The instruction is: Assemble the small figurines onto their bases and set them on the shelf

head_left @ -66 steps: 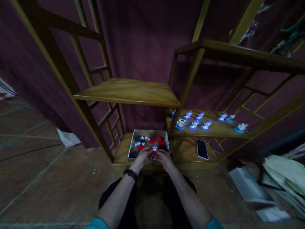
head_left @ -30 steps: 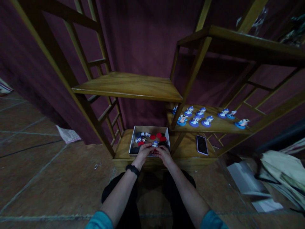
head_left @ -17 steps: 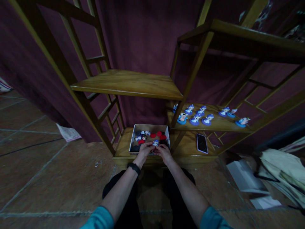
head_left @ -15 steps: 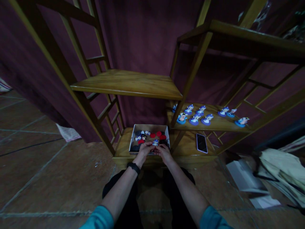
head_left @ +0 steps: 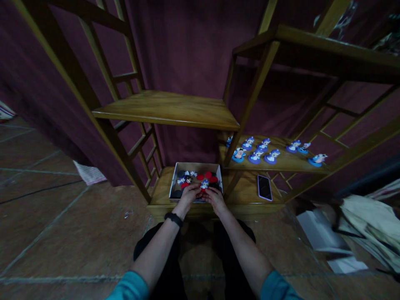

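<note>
Between my two hands, over the front of a shallow cardboard box (head_left: 171,183), is a small figurine (head_left: 204,183) with a purple-blue top, a white body and a red base. The fingers of my left hand (head_left: 190,194) are closed on its left side. From the right, my right hand (head_left: 215,196) grips the same figurine near its base. Inside the box lie red discs (head_left: 208,175), dark discs (head_left: 176,194) and several small figurines (head_left: 181,181) in white, blue and black. My hands hide the box's front middle part.
Several figurines on blue and purple bases (head_left: 256,156) stand on the shelf (head_left: 287,164) at right. A phone (head_left: 264,187) lies on the lower board. A bare wooden shelf (head_left: 168,110) juts out above the box. White boxes (head_left: 321,231) and pale bags (head_left: 368,221) lie on the floor at right.
The figurine has risen slightly and tilted more upright between my fingers, with more of its red base showing. Both hands have barely moved otherwise.
</note>
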A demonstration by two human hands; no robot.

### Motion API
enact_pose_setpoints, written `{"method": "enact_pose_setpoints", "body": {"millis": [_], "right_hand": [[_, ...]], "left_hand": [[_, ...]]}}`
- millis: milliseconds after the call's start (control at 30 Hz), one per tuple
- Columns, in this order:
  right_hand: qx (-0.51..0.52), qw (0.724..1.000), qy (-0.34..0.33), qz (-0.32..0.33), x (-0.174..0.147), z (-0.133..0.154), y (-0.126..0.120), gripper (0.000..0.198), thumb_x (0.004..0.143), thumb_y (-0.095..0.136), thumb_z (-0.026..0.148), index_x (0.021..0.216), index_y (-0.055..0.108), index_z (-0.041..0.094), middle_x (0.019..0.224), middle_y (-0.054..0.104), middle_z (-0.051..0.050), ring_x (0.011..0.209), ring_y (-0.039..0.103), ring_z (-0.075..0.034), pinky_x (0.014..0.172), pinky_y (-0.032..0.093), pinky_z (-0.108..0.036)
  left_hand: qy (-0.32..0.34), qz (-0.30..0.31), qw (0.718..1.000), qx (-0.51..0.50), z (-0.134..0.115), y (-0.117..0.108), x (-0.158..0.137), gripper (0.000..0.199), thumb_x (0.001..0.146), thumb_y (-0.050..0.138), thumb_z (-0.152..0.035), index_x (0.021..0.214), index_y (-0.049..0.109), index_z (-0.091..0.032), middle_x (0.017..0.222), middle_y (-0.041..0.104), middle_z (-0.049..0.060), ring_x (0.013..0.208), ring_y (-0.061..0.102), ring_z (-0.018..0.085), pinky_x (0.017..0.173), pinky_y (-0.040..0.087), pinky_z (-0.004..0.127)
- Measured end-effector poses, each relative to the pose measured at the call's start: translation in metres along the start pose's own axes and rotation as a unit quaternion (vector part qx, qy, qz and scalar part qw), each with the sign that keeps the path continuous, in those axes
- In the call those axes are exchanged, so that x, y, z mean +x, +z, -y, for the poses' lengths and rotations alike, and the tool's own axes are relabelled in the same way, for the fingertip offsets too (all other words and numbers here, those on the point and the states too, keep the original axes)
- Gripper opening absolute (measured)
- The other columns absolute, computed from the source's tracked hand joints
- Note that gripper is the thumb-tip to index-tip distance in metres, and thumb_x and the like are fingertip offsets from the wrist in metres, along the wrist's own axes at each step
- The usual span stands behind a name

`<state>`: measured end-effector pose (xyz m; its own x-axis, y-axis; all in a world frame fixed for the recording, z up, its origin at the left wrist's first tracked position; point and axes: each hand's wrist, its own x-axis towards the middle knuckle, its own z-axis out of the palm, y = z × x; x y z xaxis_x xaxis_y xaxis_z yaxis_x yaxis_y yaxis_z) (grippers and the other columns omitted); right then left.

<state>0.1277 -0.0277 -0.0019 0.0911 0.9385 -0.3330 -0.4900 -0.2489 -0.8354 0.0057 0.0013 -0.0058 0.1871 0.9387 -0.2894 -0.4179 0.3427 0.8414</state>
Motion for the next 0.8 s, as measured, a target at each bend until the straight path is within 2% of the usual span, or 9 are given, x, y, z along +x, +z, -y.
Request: {"method": "enact_pose_setpoints", "body": {"millis": [267,533,800], "right_hand": [[-0.021,0.999,-0.032,0.038,0.002,0.000,0.000,0.037,0.057,0.074,0.031,0.090,0.063,0.018,0.071,0.067,-0.001,0.058,0.061,-0.013,0.055,0.049,-0.025],[-0.058,0.997,-0.050,0.021,0.005,0.000,-0.002,0.039,0.053,0.073,0.029,0.090,0.061,0.022,0.074,0.065,0.002,0.062,0.060,-0.013,0.057,0.048,-0.024],[-0.077,0.994,-0.071,0.026,0.003,0.000,0.001,0.035,0.055,0.068,0.025,0.089,0.060,0.023,0.076,0.064,0.004,0.066,0.061,-0.014,0.062,0.050,-0.026]], "left_hand": [[-0.018,-0.034,0.999,-0.002,-0.004,0.005,0.000,0.022,0.062,0.072,-0.012,0.082,0.066,-0.011,0.066,0.064,0.003,0.055,0.058,0.010,0.060,0.047,0.024],[0.034,0.072,0.993,0.085,-0.010,0.011,-0.004,0.030,0.057,0.069,-0.007,0.087,0.067,-0.013,0.070,0.067,0.003,0.070,0.061,0.017,0.066,0.046,0.025],[0.109,0.025,0.971,0.212,-0.011,0.008,-0.006,0.029,0.057,0.062,-0.003,0.081,0.067,-0.018,0.074,0.067,0.005,0.077,0.060,0.019,0.066,0.045,0.023]]}}
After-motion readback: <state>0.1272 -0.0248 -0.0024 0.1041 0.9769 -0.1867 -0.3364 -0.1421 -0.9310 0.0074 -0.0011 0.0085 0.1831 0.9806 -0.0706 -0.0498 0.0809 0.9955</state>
